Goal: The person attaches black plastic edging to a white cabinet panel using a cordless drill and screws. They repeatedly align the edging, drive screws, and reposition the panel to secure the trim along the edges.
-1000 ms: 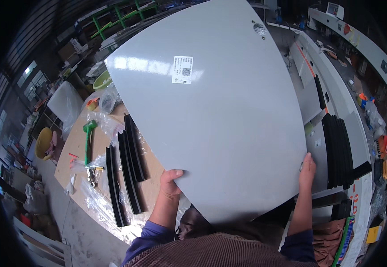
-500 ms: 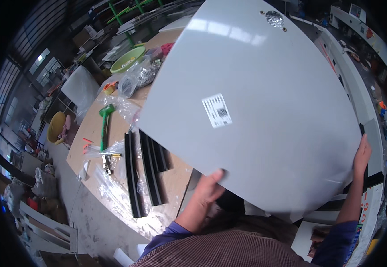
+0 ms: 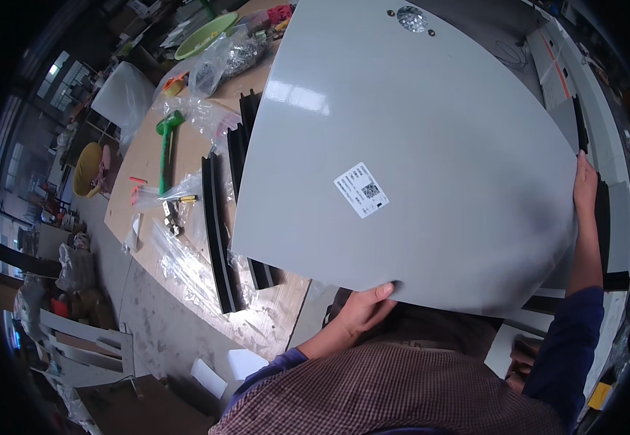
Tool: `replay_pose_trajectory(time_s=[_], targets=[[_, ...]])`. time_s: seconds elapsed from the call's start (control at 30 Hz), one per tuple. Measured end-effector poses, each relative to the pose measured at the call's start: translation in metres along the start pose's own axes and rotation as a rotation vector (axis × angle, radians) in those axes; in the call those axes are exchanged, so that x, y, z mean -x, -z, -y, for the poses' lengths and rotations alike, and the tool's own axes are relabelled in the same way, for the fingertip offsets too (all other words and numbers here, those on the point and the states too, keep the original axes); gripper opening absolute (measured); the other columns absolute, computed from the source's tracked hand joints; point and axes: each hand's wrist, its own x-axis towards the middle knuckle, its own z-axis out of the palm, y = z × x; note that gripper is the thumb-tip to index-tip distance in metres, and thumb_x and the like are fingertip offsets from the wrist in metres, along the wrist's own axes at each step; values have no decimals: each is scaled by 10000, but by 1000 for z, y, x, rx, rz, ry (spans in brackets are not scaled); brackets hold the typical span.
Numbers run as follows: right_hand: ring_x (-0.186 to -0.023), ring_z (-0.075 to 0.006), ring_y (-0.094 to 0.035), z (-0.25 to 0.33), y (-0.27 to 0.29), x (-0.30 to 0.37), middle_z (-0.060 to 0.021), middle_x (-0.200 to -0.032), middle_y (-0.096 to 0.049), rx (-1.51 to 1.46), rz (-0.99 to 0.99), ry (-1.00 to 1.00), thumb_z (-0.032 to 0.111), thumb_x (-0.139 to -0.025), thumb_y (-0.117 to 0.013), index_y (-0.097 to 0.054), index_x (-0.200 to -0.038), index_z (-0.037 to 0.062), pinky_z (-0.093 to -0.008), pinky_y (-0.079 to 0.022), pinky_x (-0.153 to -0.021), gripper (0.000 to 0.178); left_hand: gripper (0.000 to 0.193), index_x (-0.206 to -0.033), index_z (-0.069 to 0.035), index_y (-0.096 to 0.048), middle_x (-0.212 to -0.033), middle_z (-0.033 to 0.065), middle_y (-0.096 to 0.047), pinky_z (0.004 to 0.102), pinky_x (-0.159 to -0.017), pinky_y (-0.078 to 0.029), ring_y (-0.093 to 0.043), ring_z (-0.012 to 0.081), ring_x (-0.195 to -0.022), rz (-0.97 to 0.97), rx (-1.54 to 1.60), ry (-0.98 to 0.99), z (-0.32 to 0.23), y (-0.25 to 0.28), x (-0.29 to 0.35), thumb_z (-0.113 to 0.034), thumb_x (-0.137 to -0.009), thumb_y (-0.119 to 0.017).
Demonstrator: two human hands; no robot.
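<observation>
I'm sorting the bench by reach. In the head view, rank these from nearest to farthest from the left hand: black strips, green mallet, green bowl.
From the left hand:
1. Black strips, just left of it on the wooden bench.
2. Green mallet, farther left and up.
3. Green bowl, at the bench's far end.

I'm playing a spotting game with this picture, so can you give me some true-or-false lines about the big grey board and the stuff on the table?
1. Both hands hold the big grey panel. True: the left hand grips its lower edge and the right hand its right edge.
2. The panel has a white sticker on it. True.
3. The mallet on the wooden table is red. False: it is green.
4. Long black strips lie on the table, left of the panel. True.
5. The bowl at the far end of the table is blue. False: it is light green.
6. The person wears gloves. False: both hands are bare.
</observation>
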Motion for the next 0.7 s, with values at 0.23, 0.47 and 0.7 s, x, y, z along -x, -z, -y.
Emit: replay_pose_trajectory(time_s=[0.23,0.47,0.7], targets=[[-1110,-327,-593,-1,-32,-2,-241,-1143,-641,120,-94,103,494,-1000,-390,-613,-1157,-79,-348,-410,-1000,634,601,-1266,-59,-491,-1216,69,-538,373,-946,-434,-504,234,-1136,-78,5,37,-2,9,5,-265,-782,-782],[-1044,-332,-616,14,-29,-3,-232,-1086,-659,103,-41,22,516,-993,-384,-620,-1133,-82,-345,-435,-941,658,611,-1295,-54,-476,-1266,82,-524,418,-1037,-383,-474,263,-1206,-51,82,7,-1,6,2,-223,-787,-770],[-1015,-320,-626,24,-29,2,-230,-1055,-666,83,-79,2,535,-990,-382,-637,-1110,-69,-348,-448,-920,667,612,-1307,-52,-469,-1295,84,-512,427,-1063,-361,-460,261,-1233,-8,95,-11,-4,1,-1,-213,-794,-760]])
